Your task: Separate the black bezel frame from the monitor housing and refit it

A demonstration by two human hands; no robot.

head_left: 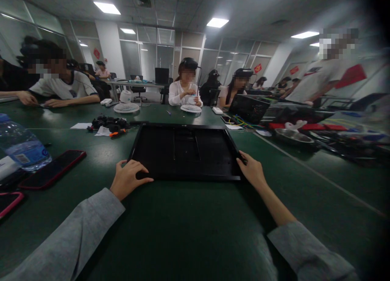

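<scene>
A shallow black monitor casing [210, 155] with a raised rim lies in front of me on the green table [195, 232]. Its inside shows dark, with two thin upright lines near the middle. At the casing's near left corner, my left hand [129, 177] grips the rim, its thumb stretched along the front side. My right hand [252, 169] holds the right edge close to the near corner, fingers on the outside and thumb at the rim. The fingertips under the casing are hidden.
On the left are a water bottle [22, 144] and a red-edged phone [53, 169]. Dark parts [106, 122] and an orange-handled tool [117, 133] lie beyond. A metal bowl [294, 138] and cables stand right. Across the table a person handles a white fan [191, 108].
</scene>
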